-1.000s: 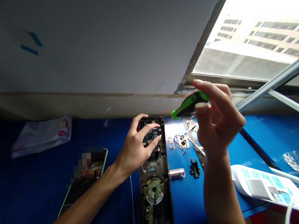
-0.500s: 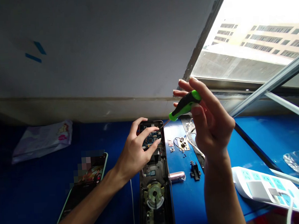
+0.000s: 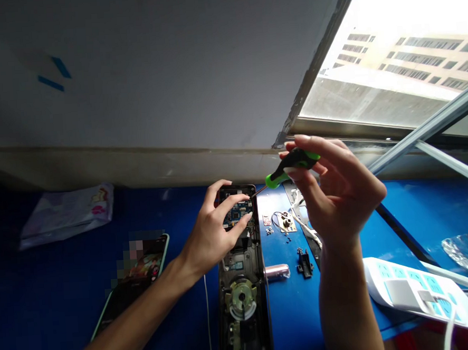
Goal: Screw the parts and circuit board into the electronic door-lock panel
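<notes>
A long black device housing lies open, its blue circuit board at the far end and a round metal part lower down. My left hand rests over the board with its fingers spread, the index fingertip and thumb near the right edge. My right hand grips a green and black screwdriver between thumb and fingers. The screwdriver slants down to the left. Its tip is at the housing's upper right edge, beside my left index fingertip; whether it sits in a screw is too small to tell.
Right of the housing lie small screws, a small board with wires, a black plastic bracket and a pink cylinder. A power strip stands at the right. Leftward are a phone and a plastic packet.
My right hand has moved slightly down and right and turned, its fingers now closer round the screwdriver handle. The screwdriver tip stays at the housing's edge. My left hand has barely moved.
</notes>
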`<state>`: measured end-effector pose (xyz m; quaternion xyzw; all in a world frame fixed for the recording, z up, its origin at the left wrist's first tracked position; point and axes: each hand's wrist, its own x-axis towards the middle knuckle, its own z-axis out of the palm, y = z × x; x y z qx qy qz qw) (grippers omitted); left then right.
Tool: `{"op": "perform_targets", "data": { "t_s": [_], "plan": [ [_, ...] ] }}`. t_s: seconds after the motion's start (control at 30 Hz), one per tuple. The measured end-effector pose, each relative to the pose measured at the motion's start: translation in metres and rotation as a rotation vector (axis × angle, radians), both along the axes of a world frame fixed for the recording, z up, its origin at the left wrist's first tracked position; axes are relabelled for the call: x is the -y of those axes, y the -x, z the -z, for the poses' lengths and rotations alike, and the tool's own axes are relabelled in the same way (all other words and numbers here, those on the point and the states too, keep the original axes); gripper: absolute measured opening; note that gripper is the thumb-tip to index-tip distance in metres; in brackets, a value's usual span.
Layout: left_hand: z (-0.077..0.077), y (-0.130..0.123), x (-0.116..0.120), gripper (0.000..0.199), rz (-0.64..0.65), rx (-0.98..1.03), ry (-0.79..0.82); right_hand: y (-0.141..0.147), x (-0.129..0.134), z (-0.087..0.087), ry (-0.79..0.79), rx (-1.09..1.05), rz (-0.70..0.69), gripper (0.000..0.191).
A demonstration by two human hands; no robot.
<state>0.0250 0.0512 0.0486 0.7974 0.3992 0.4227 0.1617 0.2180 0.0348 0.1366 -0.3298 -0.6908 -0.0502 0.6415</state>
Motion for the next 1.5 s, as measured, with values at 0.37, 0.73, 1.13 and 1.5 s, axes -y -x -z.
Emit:
{"op": "perform_targets", "data": {
  "t_s": [0.37,0.73,1.13,1.5],
  "plan": [
    [0.000,0.000,0.000,0.024,0.002,-0.001,-0.002,0.000,0.000,0.000,0.051,0.026,-0.067,0.044],
    [0.002,-0.001,-0.001,0.024,-0.009,0.009,-0.029,0.001,0.003,-0.001,0.119,0.012,-0.121,0.046],
    [0.002,-0.001,0.000,0.022,-0.022,0.025,-0.060,0.005,0.009,-0.004,0.193,0.013,-0.138,0.051],
    [0.002,-0.002,0.000,0.020,-0.023,0.053,-0.072,0.008,0.016,-0.009,0.313,0.112,-0.100,0.055]
  ]
}}
